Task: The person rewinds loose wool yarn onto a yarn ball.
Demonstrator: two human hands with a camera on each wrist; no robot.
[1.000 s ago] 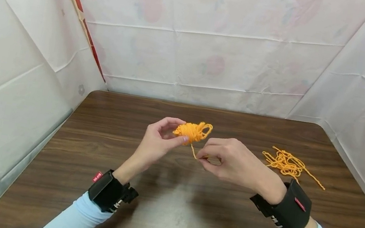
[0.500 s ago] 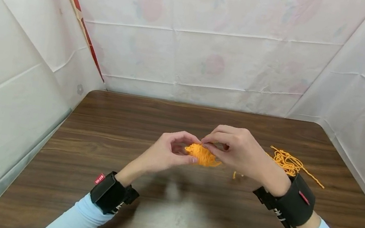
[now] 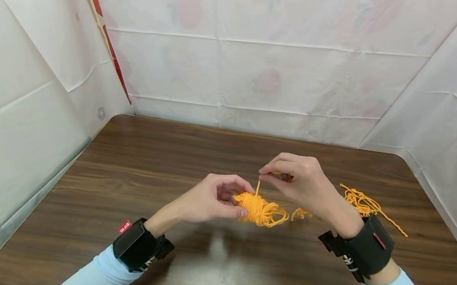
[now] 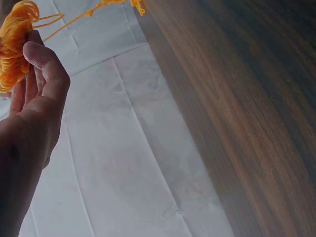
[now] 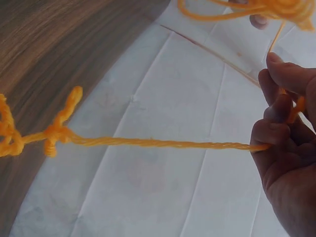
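Left hand [image 3: 212,200] pinches the small orange yarn bundle [image 3: 260,210]; right hand [image 3: 300,181] grips its strand [image 3: 258,187] — best kept taut, wraps snug.

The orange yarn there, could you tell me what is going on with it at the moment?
A person holds a small bundle of orange yarn in the left hand, above a dark wooden table. The right hand pinches a strand that rises from the bundle, pulled taut. More loose yarn lies in a tangle on the table to the right.
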